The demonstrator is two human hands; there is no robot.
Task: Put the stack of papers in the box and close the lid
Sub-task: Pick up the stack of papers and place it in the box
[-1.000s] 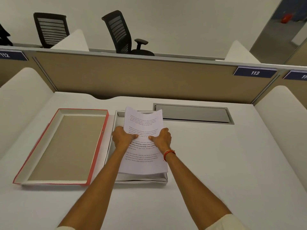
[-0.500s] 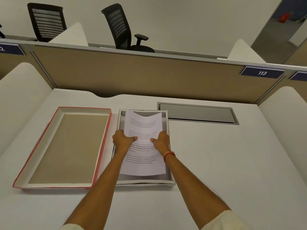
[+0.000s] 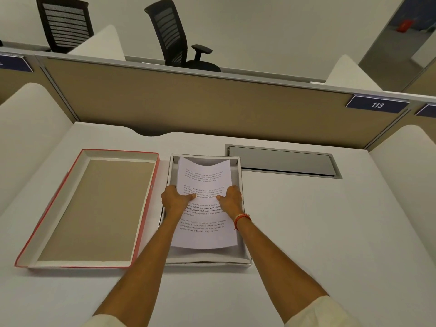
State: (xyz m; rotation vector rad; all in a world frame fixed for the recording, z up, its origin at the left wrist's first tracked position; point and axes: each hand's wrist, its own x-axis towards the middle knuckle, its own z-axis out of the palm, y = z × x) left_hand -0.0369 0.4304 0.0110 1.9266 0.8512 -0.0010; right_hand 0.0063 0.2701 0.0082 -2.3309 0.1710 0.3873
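Observation:
A stack of printed white papers (image 3: 205,178) hangs low inside the open white box (image 3: 243,261) at the middle of the desk, its far and near ends sagging. My left hand (image 3: 174,200) grips the stack's left edge and my right hand (image 3: 232,199) grips its right edge, thumbs on top. The box lid (image 3: 94,208), red outside and brown cardboard inside, lies upside down just left of the box.
A grey metal cable flap (image 3: 283,164) is set into the desk right of the box. A tan partition (image 3: 188,102) closes the far side, white curved dividers stand at both sides. Two black office chairs (image 3: 174,34) stand beyond the partition.
Both hands have lowered the stack from above the box down between its walls. The far rim of the box, hidden before by the paper, now shows.

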